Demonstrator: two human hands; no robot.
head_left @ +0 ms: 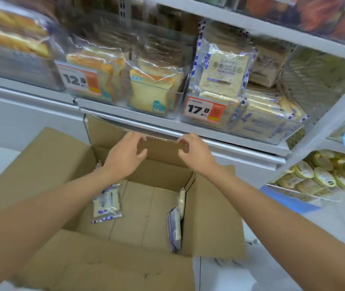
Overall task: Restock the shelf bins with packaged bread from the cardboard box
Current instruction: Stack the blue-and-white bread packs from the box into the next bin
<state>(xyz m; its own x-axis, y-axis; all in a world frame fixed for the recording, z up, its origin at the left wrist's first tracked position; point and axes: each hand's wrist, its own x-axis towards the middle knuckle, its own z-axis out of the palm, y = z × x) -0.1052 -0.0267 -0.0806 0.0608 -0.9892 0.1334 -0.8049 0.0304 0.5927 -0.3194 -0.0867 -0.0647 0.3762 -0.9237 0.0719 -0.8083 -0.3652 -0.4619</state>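
Held left grip and right grip apart, loosely curled and empty, above far wall of open brown cardboard box, probably readying a reach. Noted white-and-blue bread packets on box floor; matching clear plastic bin far right, stocked.

One head-worn camera looks forward and down, close over the cardboard box and shelf bins.

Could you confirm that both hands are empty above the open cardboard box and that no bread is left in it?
Not quite: the cardboard box does hold bread. The head view shows a left pack near its left wall and a right pack on edge against its right wall. The left hand and right hand are empty above it.
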